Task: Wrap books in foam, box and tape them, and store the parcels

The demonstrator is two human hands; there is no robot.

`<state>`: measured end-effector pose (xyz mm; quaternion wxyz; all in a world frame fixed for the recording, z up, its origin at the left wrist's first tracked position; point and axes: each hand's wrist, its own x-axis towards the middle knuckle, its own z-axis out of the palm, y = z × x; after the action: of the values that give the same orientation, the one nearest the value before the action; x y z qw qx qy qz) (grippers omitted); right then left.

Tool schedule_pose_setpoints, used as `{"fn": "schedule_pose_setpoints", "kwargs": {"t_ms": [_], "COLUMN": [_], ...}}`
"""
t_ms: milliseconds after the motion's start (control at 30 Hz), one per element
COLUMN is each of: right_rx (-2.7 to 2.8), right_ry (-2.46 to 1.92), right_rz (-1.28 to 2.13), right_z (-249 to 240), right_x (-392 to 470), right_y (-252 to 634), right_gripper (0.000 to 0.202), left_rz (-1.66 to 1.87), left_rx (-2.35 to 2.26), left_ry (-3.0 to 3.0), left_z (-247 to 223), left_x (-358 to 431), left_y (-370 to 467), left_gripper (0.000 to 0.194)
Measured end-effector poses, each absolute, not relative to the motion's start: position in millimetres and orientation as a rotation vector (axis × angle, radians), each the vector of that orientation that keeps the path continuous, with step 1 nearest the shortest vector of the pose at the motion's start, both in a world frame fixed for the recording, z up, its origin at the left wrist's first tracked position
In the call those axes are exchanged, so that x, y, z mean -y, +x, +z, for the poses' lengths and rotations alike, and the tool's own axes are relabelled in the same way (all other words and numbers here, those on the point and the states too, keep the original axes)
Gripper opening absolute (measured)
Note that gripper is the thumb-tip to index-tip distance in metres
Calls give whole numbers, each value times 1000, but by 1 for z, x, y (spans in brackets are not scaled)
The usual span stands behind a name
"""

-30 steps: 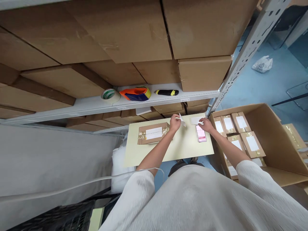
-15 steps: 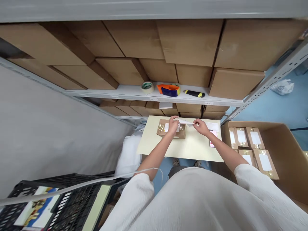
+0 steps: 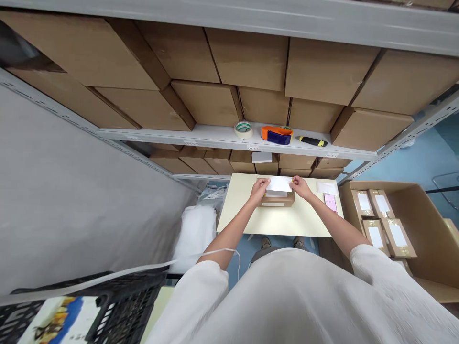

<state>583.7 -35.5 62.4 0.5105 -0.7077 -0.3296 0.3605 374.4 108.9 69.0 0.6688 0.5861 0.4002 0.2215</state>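
White rectangular paper sheet (image 3: 279, 183), pinched at opposite ends by bare left hand (image 3: 260, 189) and bare right hand (image 3: 300, 186), over brown cardboard box (image 3: 277, 199) on pale-yellow rectangular counter (image 3: 251, 224), may crease or settle askew should either hand pull unevenly or the box shift.

We have bare room on table (image 3: 272, 224) nearest us, in front of box (image 3: 276, 199), and left of left hand (image 3: 258, 188). White sheet (image 3: 279, 183), spanning space between left hand and right hand (image 3: 300, 187), blocks our straight way down onto part of box top. Right of right hand, phone (image 3: 330, 203) and paper slip (image 3: 327, 188) take up tabletop. Beyond, shelf (image 3: 215, 136) bars us; tape roll (image 3: 244, 135), dispenser (image 3: 277, 135) and cutter (image 3: 311, 141) line its edge, narrow gap between first 2. Big carton (image 3: 430, 229) stands just past table's right end.
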Motion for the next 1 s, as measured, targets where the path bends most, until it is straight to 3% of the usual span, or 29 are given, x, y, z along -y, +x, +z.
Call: {"fn": "schedule_pose_setpoints", "kwargs": {"t_ms": [400, 600, 1000], "right_rx": [732, 800, 1066], "right_ry": [-2043, -2241, -2485], "right_rz": [691, 599, 490], "right_z": [40, 35, 32], "right_x": [28, 26, 19], "right_y": [552, 547, 536], "right_gripper": [17, 26, 40], "left_rz": [451, 339, 233], "left_rx": [-1044, -1165, -1131], "left_ry": [1601, 1803, 2035], "left_z": [30, 24, 25], "left_x": [-125, -122, -122], "left_y": [369, 370, 371], "left_gripper": [6, 28, 23]}}
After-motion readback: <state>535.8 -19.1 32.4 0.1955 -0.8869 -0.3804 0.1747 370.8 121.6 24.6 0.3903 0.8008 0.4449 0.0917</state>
